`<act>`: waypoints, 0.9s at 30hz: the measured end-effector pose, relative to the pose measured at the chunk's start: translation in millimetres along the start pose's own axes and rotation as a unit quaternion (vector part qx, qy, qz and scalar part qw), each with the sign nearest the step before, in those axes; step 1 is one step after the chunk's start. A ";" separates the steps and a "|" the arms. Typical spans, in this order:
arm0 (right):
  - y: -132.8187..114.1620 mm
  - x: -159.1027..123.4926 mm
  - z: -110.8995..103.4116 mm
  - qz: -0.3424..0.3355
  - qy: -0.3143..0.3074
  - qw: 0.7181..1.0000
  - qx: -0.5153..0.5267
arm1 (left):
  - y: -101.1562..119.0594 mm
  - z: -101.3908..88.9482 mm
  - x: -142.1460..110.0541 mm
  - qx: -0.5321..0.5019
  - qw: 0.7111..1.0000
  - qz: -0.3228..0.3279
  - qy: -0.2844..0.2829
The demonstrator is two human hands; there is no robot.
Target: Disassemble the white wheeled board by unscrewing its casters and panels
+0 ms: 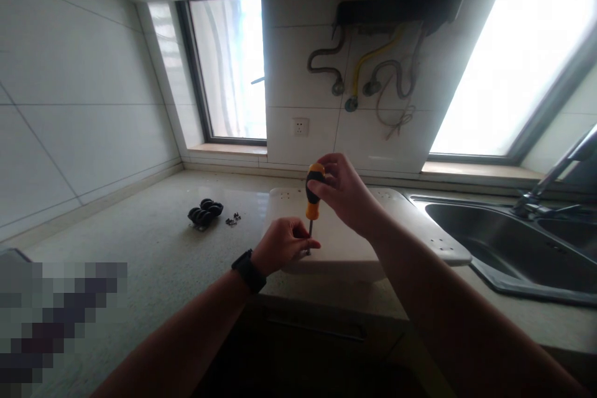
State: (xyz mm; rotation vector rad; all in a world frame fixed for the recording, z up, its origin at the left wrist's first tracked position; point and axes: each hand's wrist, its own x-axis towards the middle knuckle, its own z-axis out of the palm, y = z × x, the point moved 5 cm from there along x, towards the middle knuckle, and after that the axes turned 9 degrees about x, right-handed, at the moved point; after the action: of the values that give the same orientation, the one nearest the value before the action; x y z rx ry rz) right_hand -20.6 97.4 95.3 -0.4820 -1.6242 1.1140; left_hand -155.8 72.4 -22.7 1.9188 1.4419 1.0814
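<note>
Turning a screw at the near left corner of a white panel, apparently the step in hand. The panel lies flat on the worktop, left of the sink. The right hand grasps the handle of a screwdriver, held nearly upright over that corner; the fingers of the left hand gather about its lower shaft, though whether they pinch a screw cannot be told. Farther left rest black wheel-like parts and, just right of them, small metal pieces. The next move would seem to call for an upright shaft, a steadied tip and a downward-pressing twist from the right hand.
</note>
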 end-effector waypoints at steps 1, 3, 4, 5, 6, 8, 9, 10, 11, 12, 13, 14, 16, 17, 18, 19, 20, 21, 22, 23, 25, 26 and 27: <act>2.0 -1.1 0.5 0.005 0.011 1.000 0.011 | -0.4 0.4 0.1 0.005 1.000 -0.002 0.005; 3.8 -3.1 1.5 0.013 0.023 1.000 0.012 | -0.5 1.0 0.1 0.011 1.000 -0.005 0.017; 2.9 -3.9 1.7 0.013 0.026 1.000 0.006 | -0.2 0.8 0.1 0.012 1.000 -0.006 0.024; 1.2 -4.3 1.6 0.010 0.026 1.000 -0.001 | 0.3 0.3 -0.1 0.012 0.999 -0.006 0.030; -1.1 -4.4 1.5 0.006 0.025 1.000 -0.008 | 0.8 -0.6 -0.2 0.012 0.999 -0.008 0.034; -5.4 -4.0 0.7 -0.002 0.022 1.000 -0.014 | 2.0 -2.9 -0.6 0.013 0.999 -0.009 0.035; -6.8 -3.5 0.2 -0.003 0.022 1.000 -0.014 | 2.8 -4.0 -0.7 0.012 0.999 -0.005 0.030; -7.7 -3.1 -0.5 -0.004 0.023 1.000 -0.012 | 3.7 -4.7 -0.7 0.009 1.000 0.001 0.020; -8.0 -2.7 -1.2 -0.005 0.025 1.000 -0.010 | 4.6 -5.2 -0.7 0.003 1.000 0.007 0.008; -7.9 -2.4 -1.8 -0.006 0.027 1.000 -0.008 | 5.2 -5.4 -0.5 -0.004 1.000 0.014 -0.004; -7.4 -2.3 -2.4 -0.009 0.028 1.000 -0.010 | 5.5 -5.4 -0.3 -0.012 1.000 0.019 -0.016; -6.5 -2.2 -3.1 -0.012 0.030 0.999 -0.014 | 5.4 -5.0 0.1 -0.020 0.999 0.022 -0.025; -4.0 -2.2 -5.4 -0.017 0.038 0.999 -0.028 | 4.3 -4.0 1.1 -0.033 0.999 0.021 -0.036; -2.6 -2.2 -7.0 -0.020 0.046 0.998 -0.037 | 3.5 -3.5 1.6 -0.037 0.998 0.018 -0.039; -1.1 -2.2 -8.5 -0.023 0.054 0.997 -0.046 | 2.8 -2.9 2.0 -0.038 0.998 0.014 -0.041; 0.3 -2.1 -9.8 -0.025 0.061 0.996 -0.052 | 2.2 -2.4 2.3 -0.037 0.998 0.011 -0.043; 1.4 -2.0 -10.9 -0.029 0.067 0.996 -0.057 | 1.8 -2.0 2.4 -0.034 0.998 0.008 -0.045; 2.3 -1.9 -11.6 -0.031 0.072 0.995 -0.061 | 1.6 -1.7 2.4 -0.031 0.998 0.005 -0.045; 2.9 -1.8 -11.9 -0.034 0.076 0.994 -0.065 | 1.6 -1.7 2.3 -0.028 0.999 0.002 -0.045; 3.0 -1.9 -11.9 -0.036 0.078 0.994 -0.070 | 1.7 -1.7 2.1 -0.026 0.999 -0.001 -0.045; 2.4 -2.3 -11.1 -0.037 0.077 0.993 -0.079 | 2.2 -1.7 1.5 -0.027 0.999 -0.005 -0.044; 2.0 -2.6 -10.4 -0.036 0.074 0.993 -0.082 | 2.5 -1.5 1.3 -0.028 0.999 -0.006 -0.045; 1.6 -2.9 -9.8 -0.035 0.072 0.993 -0.084 | 2.8 -1.3 1.0 -0.030 0.998 -0.007 -0.045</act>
State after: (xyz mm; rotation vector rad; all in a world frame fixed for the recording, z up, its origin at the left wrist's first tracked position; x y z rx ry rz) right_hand -11.0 100.1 92.5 -0.5972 -1.6034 0.8747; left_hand -155.2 72.4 -19.6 1.8891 1.3559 1.0065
